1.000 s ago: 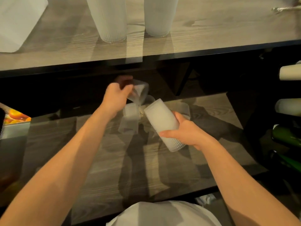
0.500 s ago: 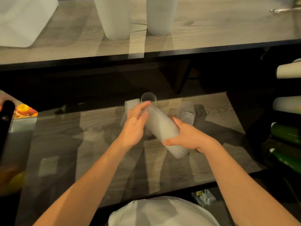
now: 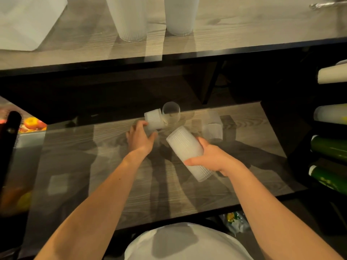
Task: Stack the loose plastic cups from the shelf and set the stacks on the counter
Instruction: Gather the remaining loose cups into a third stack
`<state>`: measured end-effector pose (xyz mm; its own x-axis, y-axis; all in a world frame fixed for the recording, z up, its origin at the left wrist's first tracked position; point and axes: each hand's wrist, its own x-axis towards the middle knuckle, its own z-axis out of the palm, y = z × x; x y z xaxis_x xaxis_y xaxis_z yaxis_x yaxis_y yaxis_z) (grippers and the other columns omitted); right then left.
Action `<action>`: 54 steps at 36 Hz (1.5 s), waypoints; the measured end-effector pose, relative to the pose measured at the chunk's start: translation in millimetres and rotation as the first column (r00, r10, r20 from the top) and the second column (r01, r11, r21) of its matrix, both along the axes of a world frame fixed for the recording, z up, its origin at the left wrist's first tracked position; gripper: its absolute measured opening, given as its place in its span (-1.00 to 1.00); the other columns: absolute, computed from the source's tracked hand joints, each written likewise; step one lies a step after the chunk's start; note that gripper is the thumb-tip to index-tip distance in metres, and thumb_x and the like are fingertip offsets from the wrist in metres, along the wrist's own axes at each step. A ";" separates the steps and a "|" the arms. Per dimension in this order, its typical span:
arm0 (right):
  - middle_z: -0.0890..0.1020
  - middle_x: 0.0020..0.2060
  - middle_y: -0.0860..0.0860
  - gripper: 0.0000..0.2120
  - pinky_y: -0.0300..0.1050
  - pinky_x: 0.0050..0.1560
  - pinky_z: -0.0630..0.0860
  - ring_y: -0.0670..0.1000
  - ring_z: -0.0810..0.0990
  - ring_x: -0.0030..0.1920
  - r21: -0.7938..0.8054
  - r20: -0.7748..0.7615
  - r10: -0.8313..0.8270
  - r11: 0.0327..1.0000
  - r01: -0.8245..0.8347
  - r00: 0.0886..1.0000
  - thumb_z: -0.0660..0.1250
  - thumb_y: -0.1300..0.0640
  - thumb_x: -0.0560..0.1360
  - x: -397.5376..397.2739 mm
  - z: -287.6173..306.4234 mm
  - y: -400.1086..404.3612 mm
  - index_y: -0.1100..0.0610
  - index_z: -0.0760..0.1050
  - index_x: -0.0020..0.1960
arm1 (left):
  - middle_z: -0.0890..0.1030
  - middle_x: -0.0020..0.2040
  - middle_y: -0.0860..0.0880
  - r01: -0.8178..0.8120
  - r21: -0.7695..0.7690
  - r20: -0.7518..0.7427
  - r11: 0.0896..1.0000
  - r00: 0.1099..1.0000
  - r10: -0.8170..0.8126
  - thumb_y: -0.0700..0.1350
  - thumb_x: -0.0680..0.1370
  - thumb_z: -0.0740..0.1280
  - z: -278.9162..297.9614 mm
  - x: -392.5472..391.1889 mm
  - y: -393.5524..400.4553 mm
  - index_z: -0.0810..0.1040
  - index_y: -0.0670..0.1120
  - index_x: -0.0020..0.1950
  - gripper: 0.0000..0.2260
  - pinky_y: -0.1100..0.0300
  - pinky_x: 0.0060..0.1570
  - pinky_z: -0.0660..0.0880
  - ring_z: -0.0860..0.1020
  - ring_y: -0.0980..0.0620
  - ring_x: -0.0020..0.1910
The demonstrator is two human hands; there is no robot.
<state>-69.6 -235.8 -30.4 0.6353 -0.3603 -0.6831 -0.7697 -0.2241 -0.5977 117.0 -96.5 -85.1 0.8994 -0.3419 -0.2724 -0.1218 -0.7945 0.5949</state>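
I see my right hand gripping a frosted ribbed plastic cup stack; my left hand, fingers curling, reaches a loose ribbed cup just beyond; two finished stacks stand on the wooden counter; loose cups remain.

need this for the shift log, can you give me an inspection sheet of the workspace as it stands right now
surface: wood-grain lower shelf under a matching counter.
job's things: ribbed cup stack held tilted over the shelf; loose ribbed cup on its side; clear cup upright beside it; another ribbed cup further right; two finished stacks on the counter.
clutter: white box on the counter, far left.
hands: left hand reaches for the loose ribbed cup, fingers at its base; right hand grips the ribbed cup stack.
cables: nothing seen.
surroundings: green bottles racked at right; fruit picture at left.
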 end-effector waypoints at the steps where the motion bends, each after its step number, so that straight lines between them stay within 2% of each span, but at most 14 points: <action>1: 0.44 0.36 -0.01 0.06 0.13 0.30 0.49 0.07 0.47 0.29 0.000 -0.002 -0.003 1.000 0.003 1.000 0.56 -0.10 0.36 -0.6 -0.7 -0.1 -0.11 -0.05 0.63 | 0.38 0.39 -0.05 -0.047 -0.019 -0.004 0.999 0.999 0.047 0.00 0.53 0.41 3.2 -0.2 2.4 0.41 0.09 0.32 -0.61 -0.08 0.31 0.36 0.30 -0.14 0.42; 6: 0.45 0.32 -0.04 0.03 0.12 0.27 0.51 0.04 0.49 0.25 0.043 0.033 0.011 0.999 -0.012 0.999 0.56 -0.11 0.36 -2.4 -0.5 -0.2 -0.18 -0.02 0.61 | 0.48 0.16 0.00 -0.327 -0.307 -0.113 0.894 0.945 0.307 0.11 0.53 0.39 19.9 -13.4 20.1 0.42 0.05 0.05 -0.77 0.23 -0.18 0.42 0.53 -0.02 0.08; 10: 0.48 0.32 -0.08 -0.01 0.09 0.30 0.50 -0.01 0.50 0.26 0.094 0.080 0.055 0.994 -0.063 0.995 0.58 -0.06 0.35 0.0 4.2 1.2 -0.18 0.05 0.59 | 0.59 0.02 0.00 -0.250 -0.549 -0.435 0.798 0.900 -0.017 0.03 0.58 0.35 29.9 -31.1 18.6 0.47 -0.11 -0.04 -0.79 0.05 0.03 0.53 0.57 -0.04 0.03; 13: 0.49 0.30 -0.11 -0.02 0.05 0.29 0.51 -0.04 0.51 0.25 0.098 0.084 0.086 0.991 -0.094 0.993 0.60 -0.02 0.35 -2.6 9.6 -1.2 -0.16 0.09 0.59 | 0.56 0.08 0.01 -0.152 -0.632 -0.458 0.760 0.864 -0.208 -0.02 0.62 0.29 35.5 -32.3 18.5 0.49 -0.11 0.08 -0.83 0.02 0.13 0.49 0.53 -0.02 0.10; 19: 0.46 0.33 -0.08 0.06 -0.03 0.23 0.52 -0.04 0.50 0.24 0.035 0.058 0.145 0.989 -0.147 0.988 0.60 -0.01 0.34 -12.5 15.8 -11.5 -0.12 0.00 0.62 | 0.28 0.44 0.09 0.395 -0.510 -0.340 0.764 0.723 -0.601 0.06 0.57 0.25 41.3 -43.2 6.4 0.19 0.07 0.55 -0.44 0.40 0.11 0.35 0.32 0.14 0.36; 24: 0.50 0.23 -0.12 -0.02 -0.04 0.13 0.54 -0.06 0.53 0.17 0.055 0.083 0.005 0.998 -0.010 0.997 0.59 -0.02 0.36 -28.4 15.3 -23.1 -0.15 0.06 0.58 | 0.38 0.44 0.08 0.109 -0.651 -0.303 0.751 0.870 -0.389 -0.07 0.69 0.00 32.7 -57.7 -16.8 0.33 0.09 0.48 -0.63 0.17 0.40 0.31 0.34 0.10 0.43; 26: 0.51 0.21 -0.12 -0.06 -0.03 0.10 0.55 -0.07 0.54 0.15 0.066 0.099 -0.074 0.995 0.068 0.992 0.58 -0.01 0.37 -36.5 13.4 -28.5 -0.16 0.09 0.57 | 0.28 0.46 0.07 0.146 -0.547 -0.215 0.825 0.927 -0.306 -0.15 0.62 0.13 20.7 -55.1 -26.9 0.35 0.14 0.46 -0.58 0.09 0.46 0.24 0.24 0.03 0.49; 29: 0.50 0.22 -0.09 -0.06 -0.03 0.06 0.55 -0.05 0.54 0.15 0.064 0.105 -0.138 0.989 0.132 0.985 0.57 0.03 0.37 -47.0 11.4 -36.0 -0.13 0.09 0.57 | 0.02 0.56 0.08 0.496 -0.183 -0.130 0.849 0.844 -0.521 -0.13 0.54 0.35 -1.0 -56.4 -35.6 0.40 0.15 0.44 -0.52 -0.01 0.48 0.12 -0.07 -0.05 0.57; 33: 0.50 0.21 -0.09 -0.08 -0.07 0.00 0.55 -0.07 0.54 0.13 0.073 0.106 -0.194 0.980 0.186 0.975 0.57 0.06 0.38 -58.5 8.9 -43.6 -0.11 0.09 0.57 | 0.20 0.50 -0.04 0.604 0.049 -0.013 0.795 0.797 -0.604 -0.05 0.55 0.38 -22.4 -56.8 -35.2 0.59 0.05 0.24 -0.74 -0.03 0.52 0.13 0.10 -0.15 0.50; 38: 0.48 0.22 -0.07 -0.07 -0.16 -0.11 0.52 -0.10 0.53 0.11 0.082 0.106 -0.205 0.977 0.197 0.973 0.57 0.05 0.38 -70.2 5.6 -52.2 -0.12 0.09 0.57 | 0.47 0.19 0.05 0.260 -0.276 0.039 0.926 0.965 -0.259 -0.02 0.57 0.37 -4.8 -62.9 -32.6 0.53 0.03 0.09 -0.87 0.19 0.19 0.39 0.46 0.01 0.19; 42: 0.50 0.19 -0.12 -0.04 -0.17 -0.08 0.50 -0.13 0.52 0.11 0.094 0.099 -0.155 0.985 0.146 0.983 0.58 0.04 0.37 -75.6 7.1 -59.8 -0.11 0.08 0.58 | 0.52 0.26 0.09 -0.123 -0.588 -0.458 0.799 0.866 -0.203 0.07 0.60 0.31 26.9 -75.9 -43.6 0.33 0.12 0.44 -0.59 0.13 0.21 0.49 0.55 0.11 0.19; 46: 0.46 0.22 -0.15 -0.01 -0.09 0.09 0.51 -0.09 0.49 0.18 0.064 0.074 0.021 0.998 -0.026 0.997 0.59 0.06 0.37 -79.6 15.7 -65.6 -0.16 0.05 0.59 | 0.55 0.30 0.07 0.057 -0.581 -0.507 0.812 0.756 -0.415 0.08 0.63 0.24 43.9 -83.5 -58.1 0.36 0.04 0.48 -0.58 0.05 0.31 0.46 0.55 0.08 0.25; 50: 0.44 0.30 -0.09 0.05 0.02 0.25 0.49 -0.01 0.46 0.28 0.019 0.093 0.036 0.999 -0.037 0.995 0.61 0.07 0.33 -86.7 18.2 -74.2 -0.18 0.02 0.59 | 0.51 0.24 0.18 0.295 -0.530 -0.339 0.795 0.785 -0.518 0.08 0.65 0.19 59.0 -88.5 -71.2 0.38 0.11 0.39 -0.70 0.35 0.05 0.40 0.49 0.19 0.21; 54: 0.47 0.27 -0.13 0.09 0.06 0.27 0.51 -0.05 0.50 0.24 0.010 0.131 -0.041 0.999 0.040 0.991 0.62 0.03 0.30 -88.9 17.6 -82.7 -0.24 0.00 0.59 | 0.40 0.45 0.06 0.502 -0.367 -0.201 0.783 0.779 -0.594 0.11 0.61 0.27 59.2 -90.4 -83.9 0.20 0.04 0.59 -0.43 0.37 0.15 0.32 0.43 0.12 0.35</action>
<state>-158.5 -318.5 -12.8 0.7043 -0.3829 -0.5977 -0.6931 -0.1890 -0.6956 26.6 -180.3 -25.8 0.4263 -0.8525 -0.3025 -0.2705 -0.4392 0.8567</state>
